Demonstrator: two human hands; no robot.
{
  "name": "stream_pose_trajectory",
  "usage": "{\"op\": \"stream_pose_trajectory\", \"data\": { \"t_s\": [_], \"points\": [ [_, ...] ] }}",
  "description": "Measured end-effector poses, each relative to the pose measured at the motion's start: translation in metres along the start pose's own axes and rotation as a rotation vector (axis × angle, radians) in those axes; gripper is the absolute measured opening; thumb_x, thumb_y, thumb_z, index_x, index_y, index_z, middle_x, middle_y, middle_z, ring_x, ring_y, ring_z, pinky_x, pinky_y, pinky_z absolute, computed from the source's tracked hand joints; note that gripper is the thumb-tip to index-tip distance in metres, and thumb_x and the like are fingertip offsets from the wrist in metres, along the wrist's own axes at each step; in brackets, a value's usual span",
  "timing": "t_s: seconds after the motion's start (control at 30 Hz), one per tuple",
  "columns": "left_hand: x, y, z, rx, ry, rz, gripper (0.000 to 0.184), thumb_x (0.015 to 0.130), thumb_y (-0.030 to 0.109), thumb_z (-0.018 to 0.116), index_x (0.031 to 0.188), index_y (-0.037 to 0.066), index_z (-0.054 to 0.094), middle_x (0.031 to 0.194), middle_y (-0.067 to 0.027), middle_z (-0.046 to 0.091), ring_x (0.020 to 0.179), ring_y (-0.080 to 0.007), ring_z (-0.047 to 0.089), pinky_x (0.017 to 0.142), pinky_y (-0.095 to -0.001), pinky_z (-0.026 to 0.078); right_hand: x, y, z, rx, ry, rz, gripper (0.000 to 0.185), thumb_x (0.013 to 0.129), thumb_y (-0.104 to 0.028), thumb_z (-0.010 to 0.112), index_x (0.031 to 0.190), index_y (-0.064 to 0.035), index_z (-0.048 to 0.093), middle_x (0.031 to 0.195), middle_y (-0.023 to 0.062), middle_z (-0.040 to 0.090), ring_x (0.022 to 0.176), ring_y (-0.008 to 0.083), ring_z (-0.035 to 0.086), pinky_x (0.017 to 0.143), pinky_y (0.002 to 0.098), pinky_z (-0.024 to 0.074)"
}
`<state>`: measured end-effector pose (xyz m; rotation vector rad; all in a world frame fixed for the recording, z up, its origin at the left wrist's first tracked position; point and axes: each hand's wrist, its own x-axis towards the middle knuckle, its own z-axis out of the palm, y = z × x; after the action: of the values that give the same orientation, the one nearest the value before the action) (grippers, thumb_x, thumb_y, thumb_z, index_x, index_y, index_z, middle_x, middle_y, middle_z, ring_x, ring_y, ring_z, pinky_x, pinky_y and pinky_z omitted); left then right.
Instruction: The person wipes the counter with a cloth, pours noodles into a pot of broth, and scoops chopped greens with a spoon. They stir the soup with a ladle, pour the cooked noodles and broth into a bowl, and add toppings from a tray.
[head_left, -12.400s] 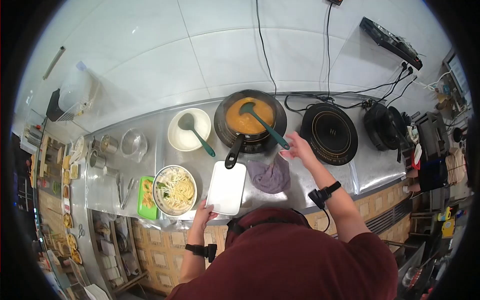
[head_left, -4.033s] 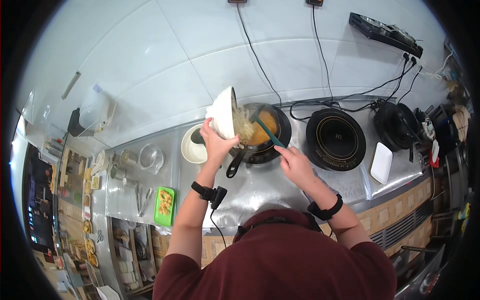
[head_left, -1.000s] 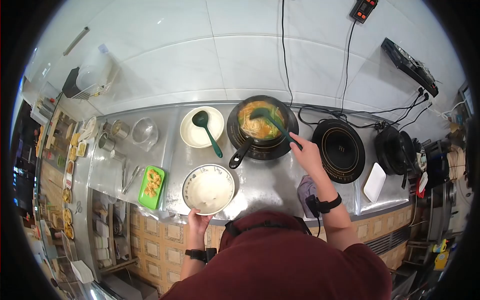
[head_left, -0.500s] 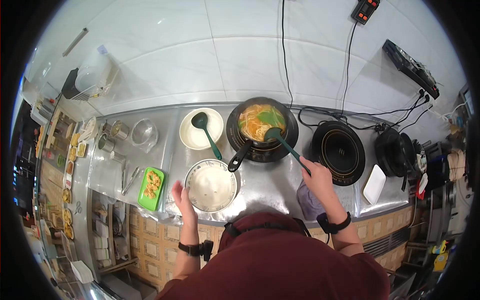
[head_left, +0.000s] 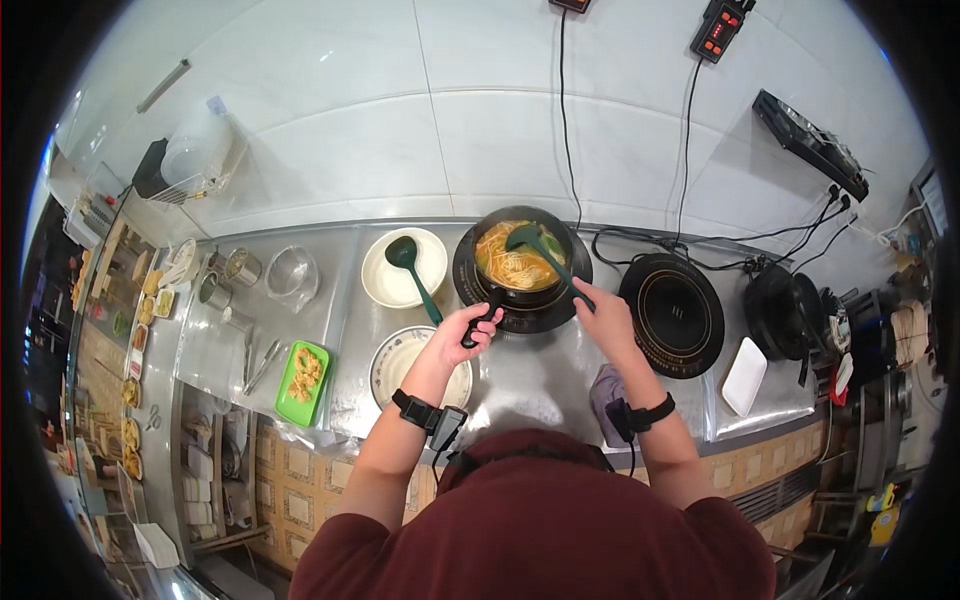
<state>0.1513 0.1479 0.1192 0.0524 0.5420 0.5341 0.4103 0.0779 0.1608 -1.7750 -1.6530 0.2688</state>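
My left hand [head_left: 467, 334] is wrapped round the black handle of the pan [head_left: 485, 318]. Inside the pan are noodles, greens and orange broth [head_left: 520, 262]. A green ladle [head_left: 548, 255] dips its head into the food, and my right hand [head_left: 603, 314] is closed on its handle. Partly under my left forearm sits the patterned bowl [head_left: 392, 362], with only whitish traces visible inside. Behind it, a cream bowl [head_left: 376, 270] holds a second green ladle [head_left: 402, 254]. The purple cloth [head_left: 606, 398] lies beside my right forearm.
A black round cooktop [head_left: 672, 318] is right of the pan, with dark pans [head_left: 780, 310] and a white tray [head_left: 743, 377] farther right. A green tray [head_left: 302, 384] of shrimp-like pieces, tongs [head_left: 263, 366] and metal containers [head_left: 243, 267] stand left. Cables run along the wall.
The noodles and greens went from the patterned bowl into the pan; that bowl was set down. My left hand let go of it and took the pan handle. The ladle head moved back within the pan.
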Motion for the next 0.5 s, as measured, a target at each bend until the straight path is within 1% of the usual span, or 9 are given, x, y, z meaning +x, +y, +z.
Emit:
{"op": "stream_pose_trajectory", "data": {
  "t_s": [0.1,0.13,0.2,0.3,0.43,0.5],
  "points": [
    [0.001,-0.001,-0.002,0.013,0.0,0.025,0.018,0.089,0.012,0.048,0.101,0.0,0.041,0.095,-0.0086,0.054,0.056,-0.0064,0.043,0.037,-0.0154,0.032,-0.012,0.012,0.014,-0.087,-0.106,-0.086,0.032,0.077,-0.023,0.059,0.109,-0.0205,0.061,0.068,0.0142,0.058,0.064,0.0335,0.058,0.058,0.0421,0.0467],
    [0.0,-0.001,0.002,0.044,0.029,0.041,0.017,0.089,0.012,0.048,0.101,0.002,0.041,0.094,-0.0085,0.054,0.055,-0.0063,0.043,0.037,-0.0155,0.032,-0.018,0.003,0.005,-0.172,-0.108,-0.088,0.032,0.077,-0.022,0.059,0.109,-0.0204,0.061,0.069,0.0144,0.057,0.064,0.0327,0.059,0.058,0.042,0.047],
    [-0.005,-0.003,0.01,0.094,0.087,0.08,0.016,0.089,0.011,0.048,0.101,0.006,0.04,0.094,-0.0085,0.054,0.055,-0.0061,0.042,0.036,-0.0157,0.031,-0.031,-0.018,-0.02,-0.206,-0.098,-0.072,0.032,0.076,-0.021,0.06,0.108,-0.0199,0.061,0.068,0.014,0.057,0.064,0.0324,0.059,0.058,0.0421,0.0472],
    [-0.004,-0.002,0.008,0.112,0.066,0.076,0.015,0.088,0.01,0.048,0.1,0.009,0.039,0.093,-0.0087,0.054,0.053,-0.0058,0.042,0.035,-0.0158,0.031,-0.041,-0.032,-0.041,-0.252,-0.113,-0.032,0.032,0.076,-0.021,0.06,0.108,-0.0189,0.062,0.067,0.0139,0.058,0.064,0.0325,0.059,0.059,0.0426,0.0475],
    [-0.005,-0.002,0.008,0.134,0.06,0.074,0.015,0.088,0.01,0.048,0.1,0.008,0.038,0.092,-0.009,0.054,0.053,-0.0056,0.041,0.036,-0.0156,0.03,-0.034,-0.018,-0.023,-0.324,-0.126,0.038,0.03,0.076,-0.021,0.06,0.106,-0.0169,0.062,0.067,0.0154,0.061,0.065,0.0329,0.06,0.06,0.0423,0.0481],
    [-0.004,0.0,0.009,0.155,0.062,0.066,0.016,0.088,0.009,0.048,0.1,0.008,0.038,0.091,-0.0091,0.054,0.053,-0.0055,0.041,0.036,-0.0155,0.03,-0.019,-0.004,-0.006,-0.251,-0.124,0.054,0.029,0.077,-0.021,0.06,0.105,-0.0166,0.062,0.069,0.0167,0.061,0.065,0.0338,0.06,0.061,0.0422,0.0483]
  ]
}}
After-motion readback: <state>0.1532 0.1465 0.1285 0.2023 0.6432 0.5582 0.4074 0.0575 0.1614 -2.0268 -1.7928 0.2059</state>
